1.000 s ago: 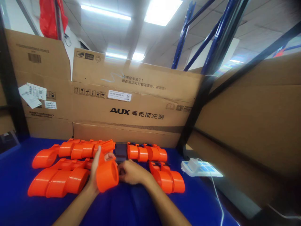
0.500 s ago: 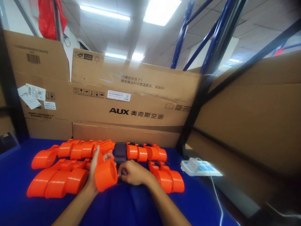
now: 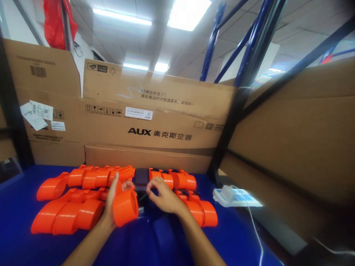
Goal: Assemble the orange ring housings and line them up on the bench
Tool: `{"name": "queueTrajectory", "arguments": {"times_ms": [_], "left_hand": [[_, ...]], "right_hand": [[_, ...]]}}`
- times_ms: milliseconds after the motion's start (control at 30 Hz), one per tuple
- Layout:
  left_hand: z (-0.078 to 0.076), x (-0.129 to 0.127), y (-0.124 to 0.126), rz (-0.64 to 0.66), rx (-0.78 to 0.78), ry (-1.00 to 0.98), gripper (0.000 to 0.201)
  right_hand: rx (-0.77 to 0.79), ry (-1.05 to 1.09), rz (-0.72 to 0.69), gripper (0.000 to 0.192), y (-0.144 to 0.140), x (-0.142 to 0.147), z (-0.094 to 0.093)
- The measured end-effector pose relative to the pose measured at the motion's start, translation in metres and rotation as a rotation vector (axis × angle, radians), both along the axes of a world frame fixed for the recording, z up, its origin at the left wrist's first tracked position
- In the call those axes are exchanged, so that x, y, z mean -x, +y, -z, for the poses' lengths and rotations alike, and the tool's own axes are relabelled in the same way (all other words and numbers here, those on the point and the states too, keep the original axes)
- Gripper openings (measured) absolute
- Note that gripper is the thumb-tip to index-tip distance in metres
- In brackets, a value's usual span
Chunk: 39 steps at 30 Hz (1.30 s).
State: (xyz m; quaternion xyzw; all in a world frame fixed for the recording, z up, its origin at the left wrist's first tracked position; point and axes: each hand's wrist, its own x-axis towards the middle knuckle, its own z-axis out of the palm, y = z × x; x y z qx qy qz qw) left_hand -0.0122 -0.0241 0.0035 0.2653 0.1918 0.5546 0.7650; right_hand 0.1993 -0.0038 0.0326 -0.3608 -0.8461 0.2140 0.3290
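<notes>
2 hands, both the person's own: left hand (image 3: 112,201) wrapped round 1 orange part (image 3: 125,207), fingers clenched on its body, wide round mouth facing the camera, held just above the blue table (image 3: 16,207) at front centre. Right hand (image 3: 163,195) just right of it, thumb & forefinger pinched together over the gap – can't tell if anything is between them, too small. A thin dark bit pokes out between the hands, w/ a small grey bit just below it; neither can be made out. 1 dark flat device (image 3: 141,177) lies behind the hands, its near end hidden by them. Loose orange parts in 4 groups: back-left row (image 3: 91,177), approx 4; front-left row (image 3: 66,214), approx 3; back-right row (image 3: 177,180), approx 3, partly behind the right hand; front-right pair (image 3: 203,214), 2. Counts are rough – the pieces overlap & blur together. 1 white charger block (image 3: 227,193) sits on a white-blue pad (image 3: 244,199), 1 white cable (image 3: 256,236) runs off the bottom edge. Cardboard boxes (image 3: 155,122) wall the back & right, 3–4 seen, all cut off by the frame. Both forearms cut off at the bottom
</notes>
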Motion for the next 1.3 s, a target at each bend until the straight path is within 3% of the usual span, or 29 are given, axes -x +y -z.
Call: {"name": "queueTrajectory", "arguments": {"times_ms": [200,333,567,733,900,1133,1300], "left_hand": [[0.001,-0.012,0.000,-0.062,-0.035,0.231,0.058],[0.004,-0.017,0.003,-0.081,-0.030,0.360,0.061],[0.015,-0.019,0.006,-0.137,-0.077,0.398,0.055],[0.006,-0.022,0.002,-0.173,-0.082,0.336,0.042],[-0.002,-0.023,-0.001,-0.172,-0.066,0.292,0.041],[0.000,-0.023,0.000,-0.178,-0.103,0.375,0.042],[0.006,-0.026,0.000,-0.238,-0.170,0.404,0.044]], "right_hand": [[0.252,0.638,0.022,0.026,0.008,0.012,0.007],[0.245,0.810,0.047,0.040,0.008,0.015,0.006],[0.224,0.894,0.039,0.042,0.008,0.016,0.006],[0.202,0.924,0.055,0.040,0.008,0.015,0.007],[0.232,0.884,0.051,0.038,0.007,0.015,0.008],[0.212,0.826,0.063,0.033,0.006,0.011,0.007],[0.229,0.814,0.083,0.040,0.006,0.013,0.009]]}}
